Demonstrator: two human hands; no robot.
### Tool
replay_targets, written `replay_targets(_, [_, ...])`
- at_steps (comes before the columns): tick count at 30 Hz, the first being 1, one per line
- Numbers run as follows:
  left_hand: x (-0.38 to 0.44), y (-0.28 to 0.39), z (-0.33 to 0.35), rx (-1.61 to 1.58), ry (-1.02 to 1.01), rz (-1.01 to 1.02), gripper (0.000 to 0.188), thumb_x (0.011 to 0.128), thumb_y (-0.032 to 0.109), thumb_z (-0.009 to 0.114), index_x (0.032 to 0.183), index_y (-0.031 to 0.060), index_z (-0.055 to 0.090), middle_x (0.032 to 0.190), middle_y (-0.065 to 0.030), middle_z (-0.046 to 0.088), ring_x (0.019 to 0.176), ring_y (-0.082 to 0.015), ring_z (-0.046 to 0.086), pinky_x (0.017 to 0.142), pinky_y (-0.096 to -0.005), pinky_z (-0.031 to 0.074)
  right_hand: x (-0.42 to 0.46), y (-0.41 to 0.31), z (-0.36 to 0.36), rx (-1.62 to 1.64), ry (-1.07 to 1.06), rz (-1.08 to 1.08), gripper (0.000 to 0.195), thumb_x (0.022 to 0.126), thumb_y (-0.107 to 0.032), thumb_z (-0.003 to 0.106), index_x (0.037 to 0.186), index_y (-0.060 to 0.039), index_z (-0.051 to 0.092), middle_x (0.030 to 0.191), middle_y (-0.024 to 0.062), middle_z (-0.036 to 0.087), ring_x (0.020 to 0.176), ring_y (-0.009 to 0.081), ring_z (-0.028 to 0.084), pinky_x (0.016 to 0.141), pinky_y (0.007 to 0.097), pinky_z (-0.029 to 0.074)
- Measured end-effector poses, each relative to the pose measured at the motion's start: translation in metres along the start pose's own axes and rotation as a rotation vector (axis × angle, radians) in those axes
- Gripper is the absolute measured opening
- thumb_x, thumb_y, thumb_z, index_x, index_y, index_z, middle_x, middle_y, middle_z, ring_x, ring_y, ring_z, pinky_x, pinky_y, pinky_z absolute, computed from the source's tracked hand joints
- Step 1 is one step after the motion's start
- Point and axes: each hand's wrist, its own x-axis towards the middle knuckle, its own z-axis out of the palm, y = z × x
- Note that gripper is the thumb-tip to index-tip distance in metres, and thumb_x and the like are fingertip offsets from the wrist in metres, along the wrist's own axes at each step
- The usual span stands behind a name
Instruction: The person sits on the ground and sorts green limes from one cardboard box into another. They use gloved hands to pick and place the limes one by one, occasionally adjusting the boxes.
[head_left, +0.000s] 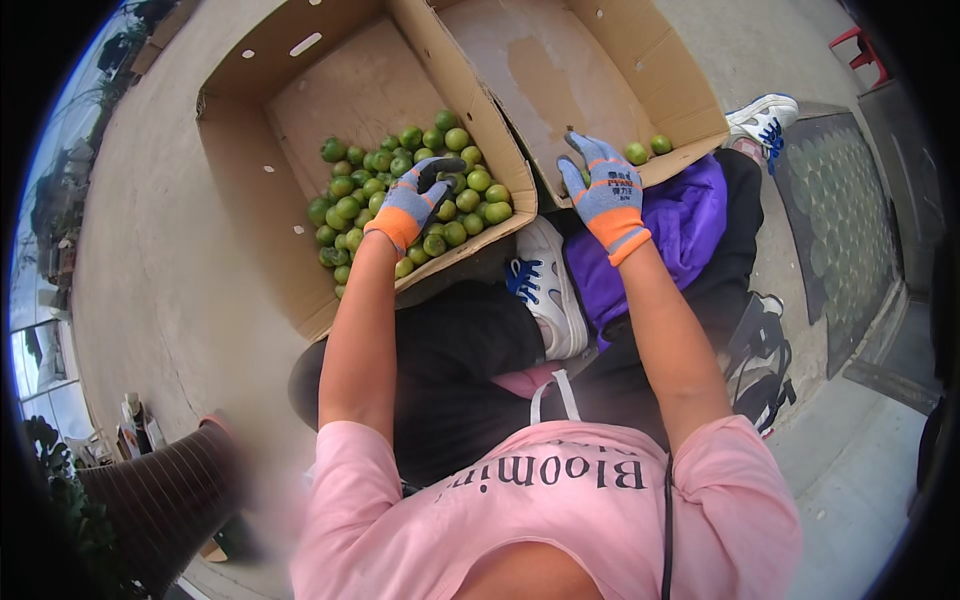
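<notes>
Green citrus-like fruits (346, 207) lie piled in the near part of the left cardboard box (360, 82). My left hand (416, 196), in a grey and orange work glove with dark fingertips, reaches into this pile with its fingers curled. Whether a fruit sits inside its grasp is hidden. My right hand (606, 191), gloved alike, is palm down over the near edge of the right cardboard box (652, 67). Part of a green fruit (586, 178) shows between its thumb and fingers; whether it is gripped cannot be told. Two more green fruits (648, 148) lie in that box's near right corner.
The boxes stand side by side on a concrete floor (150, 225). My shoe (551, 300) and a purple cloth (686, 217) are close to their near edges. A patterned mat (840, 225) lies at right, with a red stool (862, 56) beyond. A ribbed brown pot (161, 495) stands at left.
</notes>
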Motion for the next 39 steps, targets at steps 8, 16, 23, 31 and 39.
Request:
replay_targets(8, [-0.024, 0.078, 0.016, -0.635, -0.195, 0.126, 0.056, 0.097, 0.026, 0.060, 0.145, 0.0034, 0.041, 0.138, -0.0068, 0.051, 0.124, -0.0153, 0.049, 0.105, -0.0313, 0.040, 0.011, -0.072, -0.033, 0.494, 0.022, -0.417, 0.055, 0.080, -0.023, 0.075, 0.129, -0.0055, 0.055, 0.120, 0.0161, 0.061, 0.108, 0.0360, 0.059, 0.093, 0.0426, 0.047])
replay_targets(16, [0.032, 0.001, -0.076, 0.332, 0.118, -0.234, 0.052, 0.092, 0.042, 0.061, 0.137, 0.0170, 0.052, 0.136, -0.0129, 0.055, 0.122, -0.0301, 0.055, 0.104, -0.0383, 0.042, 0.023, -0.002, -0.010, -0.256, -0.045, 0.055, 0.051, 0.089, -0.039, 0.062, 0.133, -0.0162, 0.053, 0.129, 0.0174, 0.058, 0.110, 0.0358, 0.059, 0.095, 0.0434, 0.045])
replay_targets(23, [0.070, -0.059, -0.123, 0.868, 0.315, -0.641, 0.058, 0.085, 0.048, 0.061, 0.138, 0.0284, 0.051, 0.151, -0.0130, 0.036, 0.132, -0.0350, 0.045, 0.108, -0.0443, 0.039, 0.022, 0.004, -0.001, -0.163, -0.171, 0.168, 0.047, 0.091, -0.040, 0.059, 0.132, -0.0173, 0.055, 0.131, 0.0176, 0.056, 0.114, 0.0355, 0.057, 0.099, 0.0451, 0.043])
replay_targets(31, [0.106, -0.112, -0.130, 0.868, 0.143, -0.702, 0.063, 0.083, 0.050, 0.063, 0.141, 0.0275, 0.047, 0.156, -0.0203, 0.020, 0.133, -0.0393, 0.042, 0.110, -0.0442, 0.039, 0.021, 0.000, -0.001, -0.195, -0.194, 0.157, 0.044, 0.091, -0.038, 0.059, 0.130, -0.0168, 0.056, 0.127, 0.0158, 0.059, 0.109, 0.0350, 0.060, 0.095, 0.0449, 0.044])
replay_targets(39, [0.084, -0.126, -0.136, 0.847, 0.212, -0.537, 0.052, 0.085, 0.042, 0.067, 0.131, 0.0232, 0.053, 0.149, -0.0217, 0.029, 0.129, -0.0421, 0.045, 0.107, -0.0449, 0.041, 0.022, -0.001, 0.002, -0.180, -0.168, 0.157, 0.042, 0.090, -0.038, 0.059, 0.126, -0.0158, 0.059, 0.124, 0.0146, 0.060, 0.108, 0.0338, 0.060, 0.094, 0.0453, 0.045])
